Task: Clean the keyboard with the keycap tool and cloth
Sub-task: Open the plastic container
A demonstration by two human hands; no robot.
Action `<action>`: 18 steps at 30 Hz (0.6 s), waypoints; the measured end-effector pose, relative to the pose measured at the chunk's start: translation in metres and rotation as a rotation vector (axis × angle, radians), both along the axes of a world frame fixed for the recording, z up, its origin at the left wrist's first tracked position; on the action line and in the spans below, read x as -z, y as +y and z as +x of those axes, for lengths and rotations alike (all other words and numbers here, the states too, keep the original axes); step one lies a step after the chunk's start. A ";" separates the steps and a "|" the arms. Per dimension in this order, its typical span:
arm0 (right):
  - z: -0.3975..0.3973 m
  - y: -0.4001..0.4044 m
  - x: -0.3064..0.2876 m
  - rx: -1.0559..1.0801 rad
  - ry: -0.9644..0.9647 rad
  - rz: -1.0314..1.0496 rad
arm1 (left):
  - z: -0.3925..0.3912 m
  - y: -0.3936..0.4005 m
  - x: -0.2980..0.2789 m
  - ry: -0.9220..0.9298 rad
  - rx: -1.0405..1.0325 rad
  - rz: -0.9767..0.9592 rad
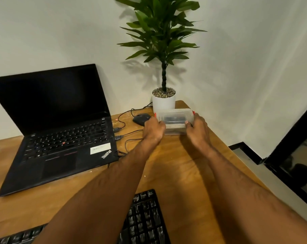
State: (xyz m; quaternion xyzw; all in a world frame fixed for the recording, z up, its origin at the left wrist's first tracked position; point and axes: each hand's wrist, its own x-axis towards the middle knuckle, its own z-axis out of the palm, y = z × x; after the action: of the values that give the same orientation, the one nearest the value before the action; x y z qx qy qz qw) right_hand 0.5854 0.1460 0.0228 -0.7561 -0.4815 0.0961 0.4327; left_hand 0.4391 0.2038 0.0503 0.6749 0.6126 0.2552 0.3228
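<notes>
The black keyboard (145, 219) lies at the near edge of the wooden desk (175, 166), directly below my forearms, which cross over part of it; its keys face up and its right end shows between my arms. No cloth or keycap tool can be identified as a separate item.

Both my hands are extended to the far side of the desk, well apart from the keyboard. My left hand (153, 129) grips the left end of a clear plastic container (174, 118), fingers curled round its side. My right hand (197, 128) grips the right end in the same manner, thumb on the near face. The container carries a red clip at each end and holds something dark; the contents cannot be resolved through the plastic. Whether the container rests on the desk or is lifted cannot be determined.

A black mouse (141, 118) sits just left of the container, its cable running toward the open laptop (61, 131), whose screen is dark. A potted plant (164, 101) stands immediately behind the container, against the wall
</notes>
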 end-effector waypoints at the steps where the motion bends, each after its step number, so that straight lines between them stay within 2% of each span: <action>1: 0.000 -0.004 -0.001 -0.001 -0.005 0.010 | -0.001 -0.004 -0.003 0.005 0.006 0.003; 12: -0.022 -0.107 -0.021 0.023 0.009 0.135 | -0.036 -0.089 -0.013 -0.125 0.014 0.148; 18: -0.039 -0.186 -0.014 0.026 0.107 0.166 | -0.062 -0.151 -0.012 -0.136 -0.017 0.158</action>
State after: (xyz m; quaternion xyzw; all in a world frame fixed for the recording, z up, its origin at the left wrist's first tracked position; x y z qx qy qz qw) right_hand 0.5466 -0.0396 0.0373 -0.7177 -0.4540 0.0906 0.5202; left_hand 0.3773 0.0533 0.0625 0.6741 0.5729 0.3504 0.3074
